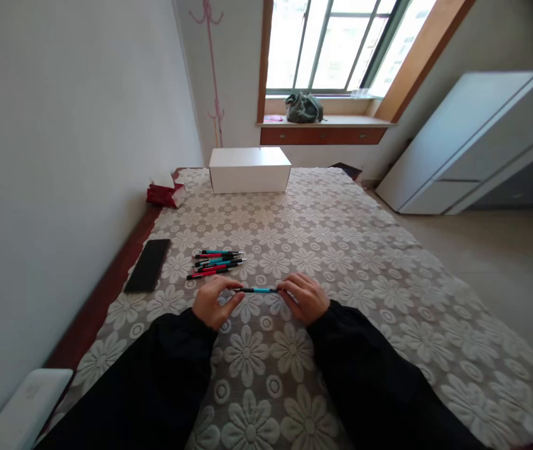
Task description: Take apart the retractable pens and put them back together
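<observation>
A: Hands?
B: Left hand [213,304] and right hand [304,297] each pinch an end of a teal pen [258,290], held level just above the bench [341,250].
A: Others?
B: Pen pile [217,261] near left, phone [147,265] beyond.

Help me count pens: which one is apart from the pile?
The blue pen, held level between the left hand and right hand; the other pens lie bunched on the tablecloth.

A table [341,250] under a flower-patterned lace cloth [323,225] fills the middle of the frame. A white box [249,169] sits at upper centre, a red pack [165,194] left of it, a phone [147,265] at the left edge, pens [217,262] beside it.
</observation>
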Action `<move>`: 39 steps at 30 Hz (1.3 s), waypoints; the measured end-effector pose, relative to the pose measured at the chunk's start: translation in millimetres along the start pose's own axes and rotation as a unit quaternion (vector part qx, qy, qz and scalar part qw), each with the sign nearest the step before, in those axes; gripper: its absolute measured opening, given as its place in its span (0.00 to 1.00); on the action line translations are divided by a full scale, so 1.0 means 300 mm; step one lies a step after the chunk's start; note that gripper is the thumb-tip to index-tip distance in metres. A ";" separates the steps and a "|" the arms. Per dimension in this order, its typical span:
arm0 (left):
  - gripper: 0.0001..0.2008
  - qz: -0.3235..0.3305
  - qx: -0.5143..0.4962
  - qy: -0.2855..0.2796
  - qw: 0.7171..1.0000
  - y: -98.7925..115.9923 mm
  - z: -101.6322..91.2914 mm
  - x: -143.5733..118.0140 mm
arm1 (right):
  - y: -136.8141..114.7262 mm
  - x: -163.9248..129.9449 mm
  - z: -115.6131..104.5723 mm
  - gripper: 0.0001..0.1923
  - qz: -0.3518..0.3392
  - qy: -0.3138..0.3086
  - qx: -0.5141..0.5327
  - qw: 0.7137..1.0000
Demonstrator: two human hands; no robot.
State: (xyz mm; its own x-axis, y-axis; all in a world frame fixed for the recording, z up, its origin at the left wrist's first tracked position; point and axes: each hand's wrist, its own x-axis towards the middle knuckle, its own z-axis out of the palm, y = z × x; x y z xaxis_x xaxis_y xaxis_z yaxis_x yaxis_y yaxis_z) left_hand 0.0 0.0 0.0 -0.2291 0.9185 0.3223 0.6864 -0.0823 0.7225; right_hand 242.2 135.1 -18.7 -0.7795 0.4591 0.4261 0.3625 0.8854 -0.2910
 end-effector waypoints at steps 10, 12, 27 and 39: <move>0.16 -0.066 0.283 0.032 0.956 -0.058 -0.056 0.024 | 0.399 -0.031 -0.105 0.15 0.183 0.042 -0.122 0.975; 0.17 -0.087 0.309 0.027 0.947 -0.069 -0.057 0.024 | 0.418 -0.021 -0.105 0.14 0.191 0.031 -0.132 0.972; 0.06 -0.108 0.311 0.014 0.944 -0.073 -0.055 0.029 | 0.061 0.025 -0.077 0.09 0.060 0.100 0.009 0.993; 0.12 -0.074 -0.289 -0.005 0.954 0.083 0.022 -0.041 | -0.159 -0.021 -0.016 0.11 0.021 0.046 0.213 0.976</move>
State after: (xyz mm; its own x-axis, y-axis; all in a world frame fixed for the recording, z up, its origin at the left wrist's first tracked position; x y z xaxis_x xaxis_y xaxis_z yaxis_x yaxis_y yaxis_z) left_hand 24.4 -10.8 9.9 -0.2851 0.9403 0.1858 0.1507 -0.1475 0.9775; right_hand 232.3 90.3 -3.5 -0.7122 0.5159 0.4761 0.1326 0.7648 -0.6304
